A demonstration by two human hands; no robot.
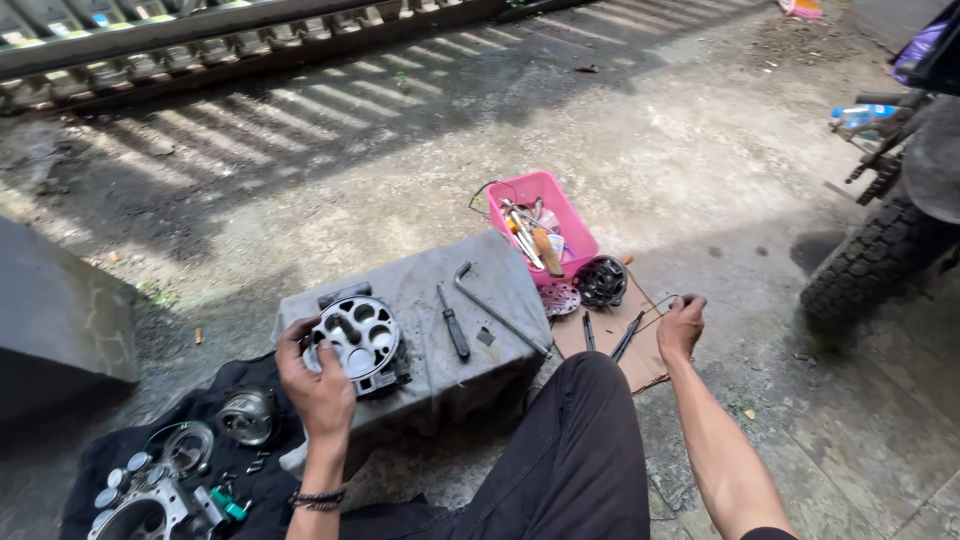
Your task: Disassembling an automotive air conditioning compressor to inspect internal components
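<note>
On top of a low block covered with grey cloth sits a round metal part with many holes. It rests there so it is up off the dirty ground and easy to reach. The left hand is on the near edge of the part, with the fingers curled over its rim and a thumb on top, so it looks like the hand keeps the part from sliding. A screwdriver and a bent wrench lie on the block just beside the part, close enough to grab fast. The right hand is stretched far out to the side, over a flat piece of cardboard on the ground. Its fingers are bent down around something thin, maybe a wire, but I cannot tell if they pinch it tight. Two thin dark tools lie on the cardboard near that hand, and the cardboard keeps them out of the dust. A pink basket behind the block holds more tools so they stay in one spot. A round black part and a small silver disc sit by the basket. More metal parts are spread on a black cloth by the person's left side. A big tyre stands at the right edge.
</note>
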